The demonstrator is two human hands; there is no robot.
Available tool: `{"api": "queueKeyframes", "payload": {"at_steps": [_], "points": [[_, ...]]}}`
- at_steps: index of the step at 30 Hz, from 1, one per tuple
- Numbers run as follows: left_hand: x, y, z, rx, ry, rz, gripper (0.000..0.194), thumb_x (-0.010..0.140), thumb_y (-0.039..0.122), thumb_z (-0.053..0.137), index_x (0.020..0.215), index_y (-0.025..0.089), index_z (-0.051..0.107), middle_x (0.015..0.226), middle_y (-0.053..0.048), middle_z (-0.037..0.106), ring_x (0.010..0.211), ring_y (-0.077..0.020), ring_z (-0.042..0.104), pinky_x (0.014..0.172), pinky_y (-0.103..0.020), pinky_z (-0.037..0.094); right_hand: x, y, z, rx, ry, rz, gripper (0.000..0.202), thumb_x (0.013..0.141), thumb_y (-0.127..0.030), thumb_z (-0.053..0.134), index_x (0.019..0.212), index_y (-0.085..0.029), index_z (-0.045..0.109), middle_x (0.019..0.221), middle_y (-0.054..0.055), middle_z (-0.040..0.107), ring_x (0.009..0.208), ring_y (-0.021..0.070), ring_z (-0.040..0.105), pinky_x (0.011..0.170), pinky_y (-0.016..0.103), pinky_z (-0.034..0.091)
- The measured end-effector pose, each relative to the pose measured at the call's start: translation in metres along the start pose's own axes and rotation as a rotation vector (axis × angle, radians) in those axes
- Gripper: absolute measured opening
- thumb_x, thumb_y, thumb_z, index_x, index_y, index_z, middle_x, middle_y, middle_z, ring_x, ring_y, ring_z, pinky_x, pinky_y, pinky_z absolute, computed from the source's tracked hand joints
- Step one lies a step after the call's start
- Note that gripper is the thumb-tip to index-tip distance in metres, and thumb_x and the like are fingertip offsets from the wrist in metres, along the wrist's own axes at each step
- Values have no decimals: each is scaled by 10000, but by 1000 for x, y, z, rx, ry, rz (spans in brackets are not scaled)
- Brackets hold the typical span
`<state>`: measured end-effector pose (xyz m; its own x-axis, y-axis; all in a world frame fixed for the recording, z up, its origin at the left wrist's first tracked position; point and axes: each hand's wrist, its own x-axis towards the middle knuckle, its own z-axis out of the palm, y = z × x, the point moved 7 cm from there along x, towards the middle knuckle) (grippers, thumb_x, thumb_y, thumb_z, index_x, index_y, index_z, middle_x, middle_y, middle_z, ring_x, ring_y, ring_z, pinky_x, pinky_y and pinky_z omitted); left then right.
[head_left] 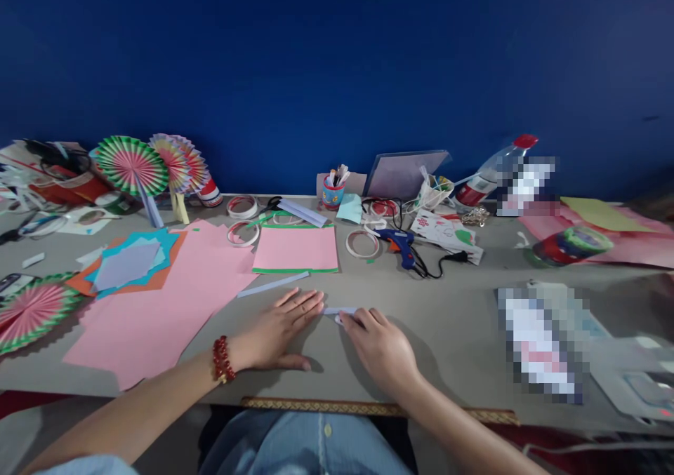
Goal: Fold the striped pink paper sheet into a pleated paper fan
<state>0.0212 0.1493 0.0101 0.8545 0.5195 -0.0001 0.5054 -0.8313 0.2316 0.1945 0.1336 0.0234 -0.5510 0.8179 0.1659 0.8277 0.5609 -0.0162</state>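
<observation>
Hands flat: left hand (pixel 279 328) open, right hand (pixel 376 345) pinching thin lilac paper strip (pixel 340 311).

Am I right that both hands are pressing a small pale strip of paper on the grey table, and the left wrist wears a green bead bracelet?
Not quite: the bracelet is red, not green. The head view shows it on the left wrist. The rest holds: the left hand and right hand press a small pale paper strip on the grey table.

Wall (pixel 337 61): deep blue, plain, filling the upper half of the frame. Table (pixel 453 335): grey top, spanning the lower half, patterned gold edge trim (pixel 368 408) at bottom centre. Light: dim, even.
</observation>
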Motion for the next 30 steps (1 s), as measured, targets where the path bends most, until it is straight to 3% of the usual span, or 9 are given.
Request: {"api": "queueKeyframes", "payload": {"at_steps": [10,20,25,30], "points": [[0,0,-1,-5,14,-6,1008,880,785,449,1611,172,122,1654,-140,222,1538,-295,185,1266,-473,94,1,-4,3,-5,4,-9,296,941,-164,631,1232,-210,655,971,61,681,851,197,590,699,293,457],[1,0,-1,-17,-7,-6,1007,896,777,428,1615,163,81,1659,-149,194,1540,-298,172,1265,-482,81,5,-8,4,-2,-53,-15,343,926,-166,648,1268,-197,642,1005,67,678,868,211,588,698,306,468],[-7,-3,-4,-35,37,-15,1034,888,754,487,1619,194,18,1655,-146,210,1532,-309,200,1261,-504,106,5,-7,3,-3,-30,-11,330,939,-158,626,1265,-206,644,973,71,673,857,206,584,697,296,458],[-12,-3,0,7,8,-7,1038,896,760,456,1617,183,-18,1663,-145,177,1535,-304,188,1259,-487,93,8,-7,4,0,-32,-6,301,953,-173,614,1247,-223,654,980,64,668,859,204,580,678,298,454]]}}
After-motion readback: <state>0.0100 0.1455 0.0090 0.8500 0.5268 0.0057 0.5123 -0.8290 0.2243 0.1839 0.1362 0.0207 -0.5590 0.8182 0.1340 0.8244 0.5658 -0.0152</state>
